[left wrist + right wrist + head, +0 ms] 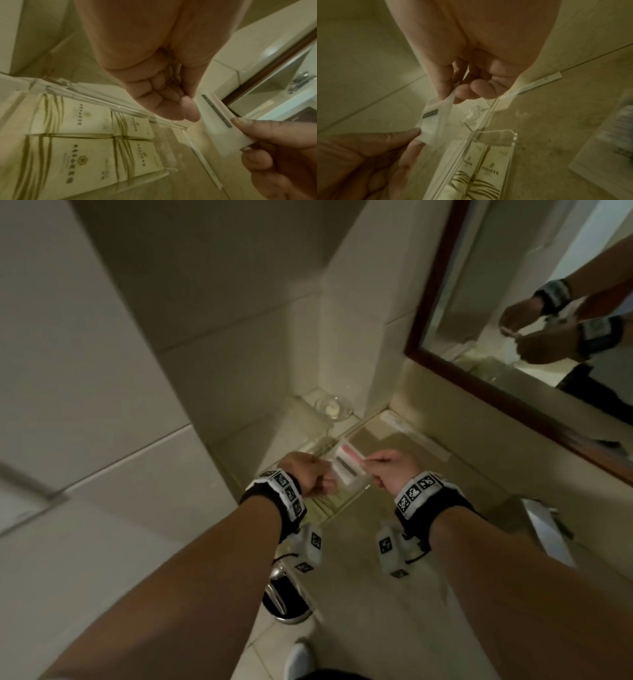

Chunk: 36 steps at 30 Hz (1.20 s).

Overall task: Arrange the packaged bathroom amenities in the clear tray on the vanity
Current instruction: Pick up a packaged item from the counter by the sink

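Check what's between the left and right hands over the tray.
A thin white packet with a dark stripe spans the gap, held at either end by the left hand and right hand, above the clear tray. Clearest in the head view.

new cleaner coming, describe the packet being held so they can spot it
Below the wood-framed mirror, over the clear tray, both hands pinch a white packet. Unlike the cream, gold-striped sachets, it bears a dark bar and pink strip.

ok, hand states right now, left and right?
Left hand: pinching one end of the white amenity packet.
Right hand: pinching the packet's other end.
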{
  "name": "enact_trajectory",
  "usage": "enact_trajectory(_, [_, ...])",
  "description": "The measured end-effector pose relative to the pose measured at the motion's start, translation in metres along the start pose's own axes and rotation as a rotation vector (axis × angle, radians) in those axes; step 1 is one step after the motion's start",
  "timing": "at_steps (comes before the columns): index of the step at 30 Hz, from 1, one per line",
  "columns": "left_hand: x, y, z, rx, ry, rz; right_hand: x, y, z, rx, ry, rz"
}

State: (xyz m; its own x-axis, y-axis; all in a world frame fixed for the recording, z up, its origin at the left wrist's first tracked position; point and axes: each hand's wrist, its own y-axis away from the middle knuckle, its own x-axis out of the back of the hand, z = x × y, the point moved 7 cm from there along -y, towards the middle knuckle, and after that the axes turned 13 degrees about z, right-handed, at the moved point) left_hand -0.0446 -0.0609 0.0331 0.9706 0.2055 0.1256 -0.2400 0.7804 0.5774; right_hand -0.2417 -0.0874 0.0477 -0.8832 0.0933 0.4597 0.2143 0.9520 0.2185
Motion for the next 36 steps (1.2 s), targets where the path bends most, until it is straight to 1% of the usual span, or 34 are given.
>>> enact_trajectory(2, [0.008, -0.018, -0.011, 0.017, -0.057, 0.032, -0.014, -0.008, 0.007, -0.021, 0.066, -0.003])
enact_trajectory(5, [0.011, -0.039, -0.024, 0.022, -0.168, 0.066, -0.032, -0.023, 0.022, -0.098, 0.175, -0.039])
enact_trajectory(7, [0.009, -0.049, -0.031, 0.019, -0.246, 0.07, -0.043, -0.03, 0.03, -0.103, 0.295, -0.1])
enact_trajectory(9, [0.006, -0.056, -0.035, 0.021, -0.298, 0.073, -0.048, -0.036, 0.037, -0.103, 0.401, -0.114])
enact_trajectory(13, [-0.002, -0.068, -0.043, 0.044, -0.376, 0.071, -0.054, -0.044, 0.052, -0.125, 0.483, -0.108])
enact_trajectory(16, [-0.007, -0.076, -0.045, 0.057, -0.395, 0.074, -0.056, -0.049, 0.06, -0.15, 0.542, -0.108])
enact_trajectory(19, [-0.011, -0.085, -0.043, 0.042, -0.46, 0.062, -0.057, -0.055, 0.065, -0.168, 0.57, -0.098])
enact_trajectory(24, [-0.016, -0.098, -0.042, -0.037, -0.646, 0.041, -0.063, -0.062, 0.071, -0.187, 0.562, -0.118])
enact_trajectory(28, [-0.016, -0.104, -0.04, -0.079, -0.706, 0.055, -0.068, -0.067, 0.074, -0.194, 0.551, -0.088])
enact_trajectory(31, [-0.015, -0.108, -0.04, -0.091, -0.722, 0.06, -0.069, -0.069, 0.074, -0.185, 0.576, -0.074])
enact_trajectory(36, [-0.014, -0.112, -0.047, -0.05, -0.675, 0.075, -0.07, -0.067, 0.077, -0.147, 0.609, -0.032])
